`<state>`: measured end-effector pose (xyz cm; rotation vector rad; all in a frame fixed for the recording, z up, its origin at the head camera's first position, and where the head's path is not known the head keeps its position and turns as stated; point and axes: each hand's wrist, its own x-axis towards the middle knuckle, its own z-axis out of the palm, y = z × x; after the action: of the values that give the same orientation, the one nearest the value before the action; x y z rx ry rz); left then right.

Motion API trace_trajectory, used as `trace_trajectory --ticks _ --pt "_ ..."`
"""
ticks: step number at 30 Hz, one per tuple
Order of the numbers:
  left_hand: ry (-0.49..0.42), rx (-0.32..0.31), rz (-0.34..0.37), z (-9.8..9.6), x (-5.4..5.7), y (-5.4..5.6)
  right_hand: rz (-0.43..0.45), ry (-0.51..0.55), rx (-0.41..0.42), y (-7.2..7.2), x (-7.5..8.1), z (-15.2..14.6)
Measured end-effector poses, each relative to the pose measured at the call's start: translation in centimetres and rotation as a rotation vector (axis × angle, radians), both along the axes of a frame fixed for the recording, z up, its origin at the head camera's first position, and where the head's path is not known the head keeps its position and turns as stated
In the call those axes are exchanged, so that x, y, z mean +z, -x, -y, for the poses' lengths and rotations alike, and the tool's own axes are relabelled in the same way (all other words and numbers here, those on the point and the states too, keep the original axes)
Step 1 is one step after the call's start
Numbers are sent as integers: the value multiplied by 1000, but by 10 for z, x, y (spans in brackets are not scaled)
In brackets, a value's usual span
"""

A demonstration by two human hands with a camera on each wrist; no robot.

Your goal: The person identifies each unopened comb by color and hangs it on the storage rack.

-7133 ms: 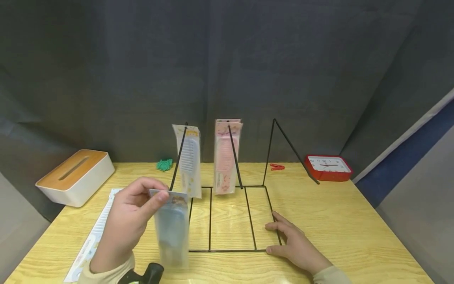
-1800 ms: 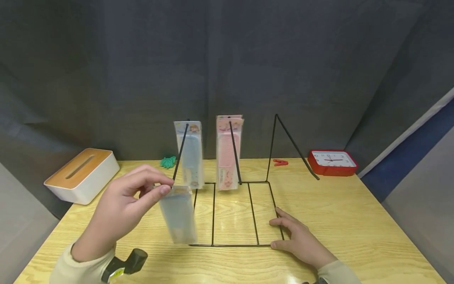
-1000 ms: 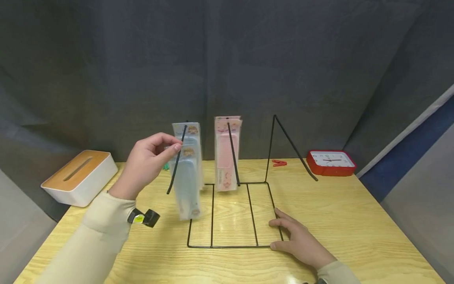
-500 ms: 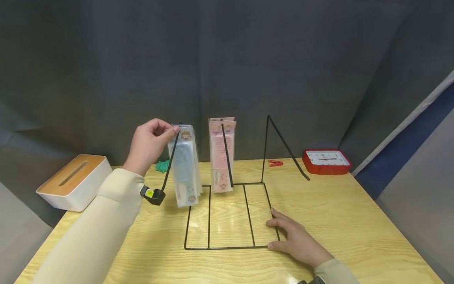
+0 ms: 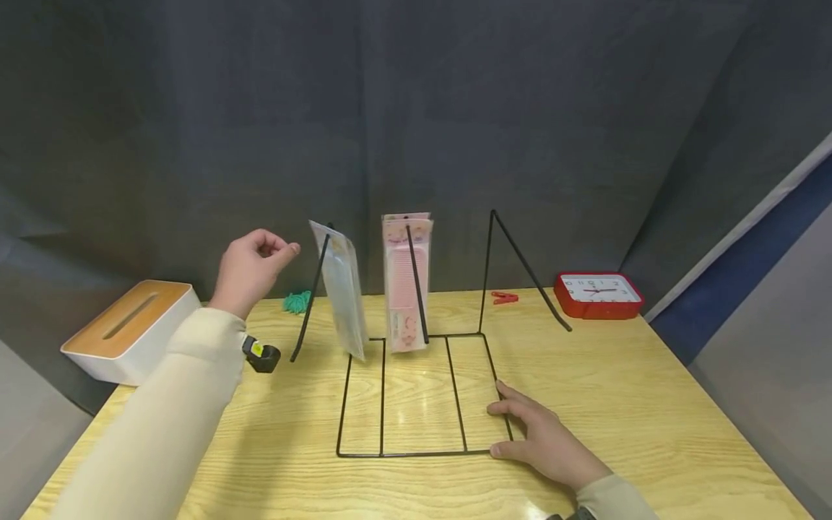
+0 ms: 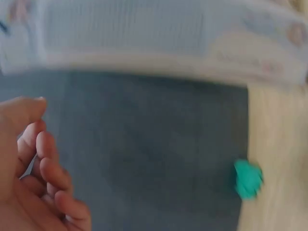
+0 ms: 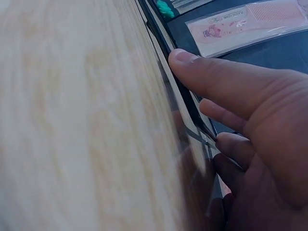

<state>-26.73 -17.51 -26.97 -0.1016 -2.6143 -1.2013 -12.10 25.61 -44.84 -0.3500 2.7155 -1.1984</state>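
Note:
Packaged blue combs (image 5: 344,285) hang on the left hook of a black wire rack (image 5: 425,455), turned at an angle. My left hand (image 5: 250,267) is to the left of them and apart, holding nothing, its fingers loosely bent. In the left wrist view a blue comb pack (image 6: 125,29) crosses the top, blurred, away from the hand (image 6: 38,168). Packaged pink combs (image 5: 408,282) hang from the middle hook. My right hand (image 5: 539,440) rests at the rack's front right corner, thumb and fingertips touching the base wires, also seen in the right wrist view.
The rack's right hook (image 5: 529,271) bears nothing. Behind it lies a red clip (image 5: 505,297), with a red clock (image 5: 598,296) farther right. A wood-topped white tissue box (image 5: 136,332) stands at the left, and a green bundle (image 5: 296,302) lies near the dark backdrop.
My left hand carried a blue comb pack to the left hook, slid it back along the wire, let go and drew away left. The hanging packs have swung round. My right hand stayed at the corner.

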Motion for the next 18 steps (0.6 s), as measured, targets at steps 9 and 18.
trace_trajectory --ticks 9,18 --pt "83 -69 283 76 -59 2 4 4 0 0 -1 -1" --pt "116 8 450 139 -126 -5 23 22 -12 -1 2 0"
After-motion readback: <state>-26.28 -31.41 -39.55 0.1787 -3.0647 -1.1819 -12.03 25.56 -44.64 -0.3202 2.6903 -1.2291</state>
